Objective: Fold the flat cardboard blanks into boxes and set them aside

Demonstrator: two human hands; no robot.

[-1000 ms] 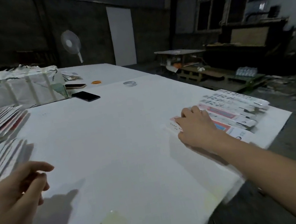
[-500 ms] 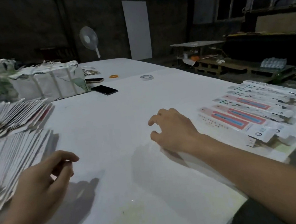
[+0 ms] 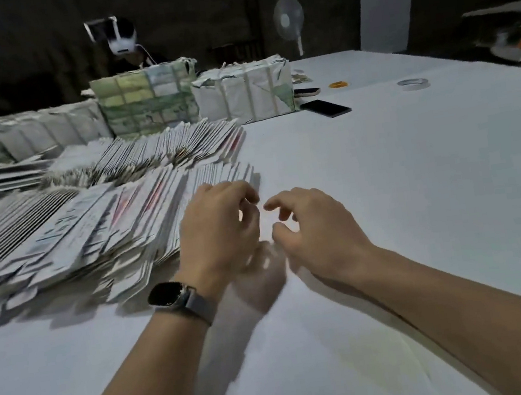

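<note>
A fanned stack of flat white cardboard blanks (image 3: pixel 85 233) with red and blue print lies on the white table (image 3: pixel 403 211) at the left, and a second fanned row (image 3: pixel 153 151) lies behind it. My left hand (image 3: pixel 220 232), with a watch on its wrist, hovers at the right end of the near stack, fingers loosely curled over the last blanks; whether they touch is blurred. My right hand (image 3: pixel 316 229) hangs just to its right above bare table, fingers loosely curled and holding nothing.
Wrapped paper bundles (image 3: pixel 245 93) stand behind the blanks. A black phone (image 3: pixel 325 108), a second dark phone (image 3: pixel 306 91), an orange ring (image 3: pixel 338 84) and a tape roll (image 3: pixel 413 83) lie farther right. A fan (image 3: pixel 289 21) stands beyond the table, and a person sits behind the bundles.
My view has swung left, away from the folded boxes at the right edge. My right hand left those boxes and came across beside my left hand, which reached forward to the blank stack.
</note>
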